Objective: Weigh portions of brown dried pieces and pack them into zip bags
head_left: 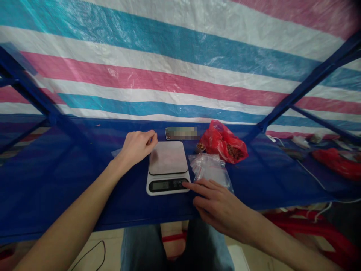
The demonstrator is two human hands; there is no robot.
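A white kitchen scale (168, 158) with a flat square plate lies on the blue shelf, its small display reading what looks like zero. My left hand (138, 145) is at the plate's upper left edge, fingers curled in and nothing visible in them. The index finger of my right hand (214, 199) is stretched onto the buttons at the right of the display; its other fingers are loosely bent and hold nothing. Beside the scale, partly behind my right hand, lies a stack of clear zip bags (210, 167). A small round container (200, 147) with brown contents stands just above them.
An open red plastic bag (222, 143) of small brown pieces sits at the back right. A flat rectangular device (181, 133), partly blurred out, lies behind the scale. Blue metal posts (296, 88) and a striped sheet (180, 71) bound the shelf. A red stool (316, 233) stands lower right.
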